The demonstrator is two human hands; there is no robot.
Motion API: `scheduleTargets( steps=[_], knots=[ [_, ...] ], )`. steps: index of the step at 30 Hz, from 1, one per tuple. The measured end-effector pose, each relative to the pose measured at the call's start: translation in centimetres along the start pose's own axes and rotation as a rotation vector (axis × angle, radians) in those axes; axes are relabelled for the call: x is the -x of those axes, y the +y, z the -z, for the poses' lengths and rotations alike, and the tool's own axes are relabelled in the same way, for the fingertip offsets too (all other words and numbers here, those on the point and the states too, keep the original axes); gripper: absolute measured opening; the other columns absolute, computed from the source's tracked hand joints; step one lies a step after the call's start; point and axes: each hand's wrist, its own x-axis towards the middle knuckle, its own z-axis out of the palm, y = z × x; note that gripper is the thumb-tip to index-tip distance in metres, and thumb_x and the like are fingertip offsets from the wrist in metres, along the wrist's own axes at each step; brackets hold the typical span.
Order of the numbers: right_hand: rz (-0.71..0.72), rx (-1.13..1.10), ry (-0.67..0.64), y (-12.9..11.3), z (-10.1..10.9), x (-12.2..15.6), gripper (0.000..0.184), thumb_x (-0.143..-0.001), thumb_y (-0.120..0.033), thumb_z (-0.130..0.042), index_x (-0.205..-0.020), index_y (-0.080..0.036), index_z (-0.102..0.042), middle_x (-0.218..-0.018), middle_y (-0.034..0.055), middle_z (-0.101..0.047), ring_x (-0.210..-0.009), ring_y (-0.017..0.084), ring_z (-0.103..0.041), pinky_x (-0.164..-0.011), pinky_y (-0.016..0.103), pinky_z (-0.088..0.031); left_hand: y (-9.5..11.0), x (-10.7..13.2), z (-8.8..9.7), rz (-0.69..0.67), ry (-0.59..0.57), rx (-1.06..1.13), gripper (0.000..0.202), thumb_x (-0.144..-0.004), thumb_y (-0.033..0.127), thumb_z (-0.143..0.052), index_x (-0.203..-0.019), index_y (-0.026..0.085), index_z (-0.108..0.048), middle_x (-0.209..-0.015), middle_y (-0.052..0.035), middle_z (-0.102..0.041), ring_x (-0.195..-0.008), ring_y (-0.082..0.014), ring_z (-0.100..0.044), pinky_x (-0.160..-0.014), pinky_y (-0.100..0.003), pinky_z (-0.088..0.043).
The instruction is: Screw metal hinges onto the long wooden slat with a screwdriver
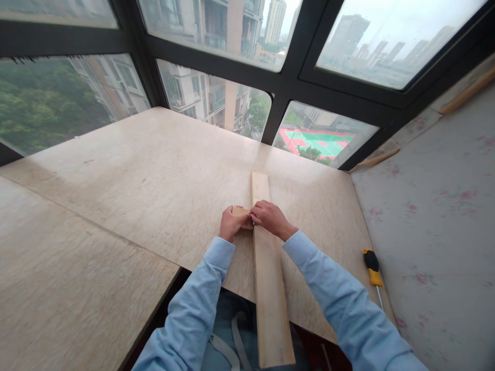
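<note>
A long pale wooden board (270,288) lies on the stone-look sill, its near end jutting over the front edge towards my body. My left hand (232,222) is closed round a small wooden block (240,211), held against the board's left side. From the right, my right hand (267,215) reaches across the board, fingers pinched together where block and board meet. A small dark metal piece (251,222) shows at those fingertips, too small and covered to name.
A yellow and black screwdriver (373,268) lies on the right by the flower-patterned wall (433,221). Dark window frames (216,59) bound the far side of the sill (154,170). A seam crosses the sill at left, and its front edge has a cut-out corner.
</note>
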Motion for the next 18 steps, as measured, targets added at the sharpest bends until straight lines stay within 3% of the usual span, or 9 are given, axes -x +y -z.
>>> scheduleTargets(
  steps=[13, 18],
  knots=[
    [0.132, -0.015, -0.055, 1.3, 0.2, -0.8, 0.015, -0.093, -0.022, -0.057, -0.088, -0.015, -0.069, -0.092, 0.007, -0.065, -0.086, 0.017, -0.056, -0.07, 0.026, -0.036, 0.2, 0.3, 0.0, 0.003, 0.032, 0.009, 0.046, -0.046, 0.018, -0.079, -0.088, 0.01, -0.063, -0.072, -0.0001, -0.061, -0.064, -0.0131, -0.055, -0.055, -0.023, -0.044],
    [0.08, -0.126, -0.029, 1.3, 0.6, -0.6, 0.014, -0.092, -0.023, -0.061, -0.1, -0.014, -0.068, -0.098, 0.0069, -0.066, -0.092, 0.017, -0.057, -0.078, 0.025, -0.039, 0.2, 0.3, 0.1, 0.0, 0.02, 0.029, 0.047, -0.047, 0.02, -0.08, -0.089, 0.01, -0.063, -0.072, -0.0009, -0.062, -0.064, -0.0135, -0.056, -0.056, -0.024, -0.045]
  ],
)
